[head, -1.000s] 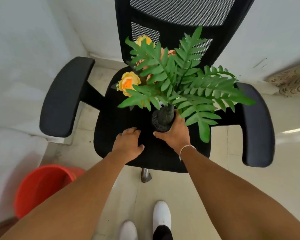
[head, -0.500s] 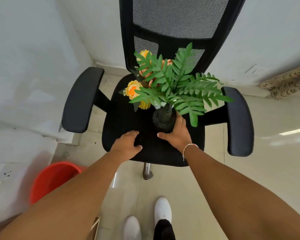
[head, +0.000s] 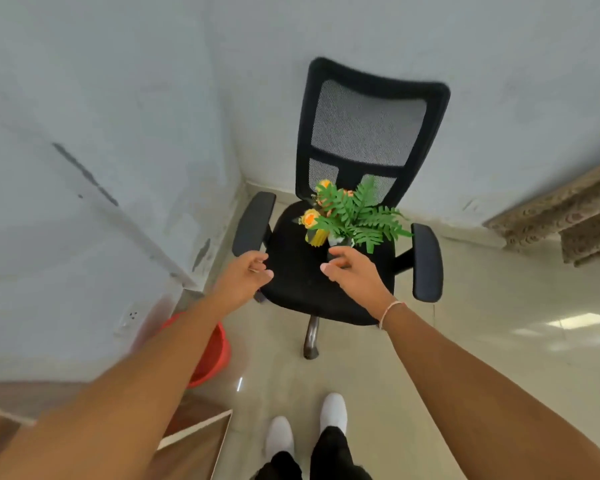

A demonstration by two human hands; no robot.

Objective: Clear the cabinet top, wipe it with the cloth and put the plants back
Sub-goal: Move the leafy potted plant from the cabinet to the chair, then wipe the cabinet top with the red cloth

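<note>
on the black chair seat [head: 302, 271] the plant [head: 352, 216] stands upright, at twelve o'clock from my right hand [head: 352, 275], whose loosely curled fingers hold nothing. my left hand [head: 245, 277] hangs at nine o'clock, fingers relaxed, empty.

Bright, even daylight fills the room, soft and slightly cool on the pale walls [head: 118, 98]. A white rectangle of glare reflects off the glossy floor tiles [head: 575, 322] at the right, and a smaller glint sits near the bottom centre. Shadows are faint and diffuse beneath the black office chair [head: 326, 278]. The wide-angle lens bends the wall corner and stretches both forearms toward the lower edges. Detail is soft throughout, with slight motion blur on the left hand [head: 245, 277] and right hand [head: 352, 273].
</note>
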